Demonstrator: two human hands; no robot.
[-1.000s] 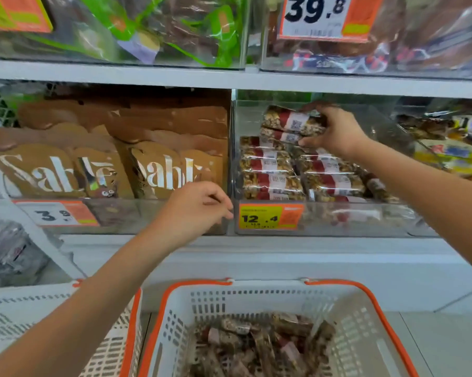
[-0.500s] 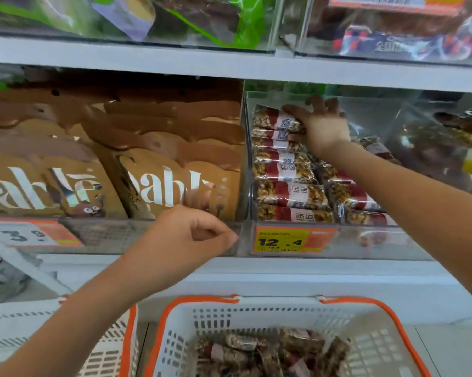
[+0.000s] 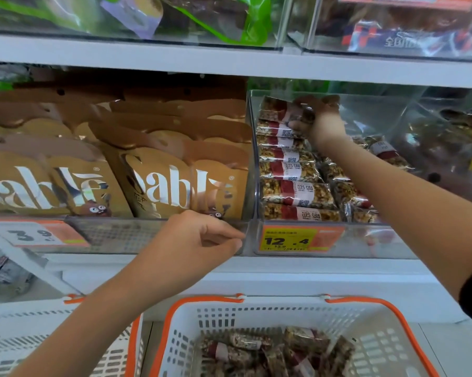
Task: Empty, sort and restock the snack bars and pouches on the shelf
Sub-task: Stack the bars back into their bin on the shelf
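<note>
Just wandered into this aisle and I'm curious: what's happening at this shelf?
A person is stocking snack bars. Their right hand grips a bar at the top of the stack of nut bars in a clear bin. Their left hand pinches the front edge of the neighbouring bin of brown pouches. Below, a white basket holds more bars.
</note>
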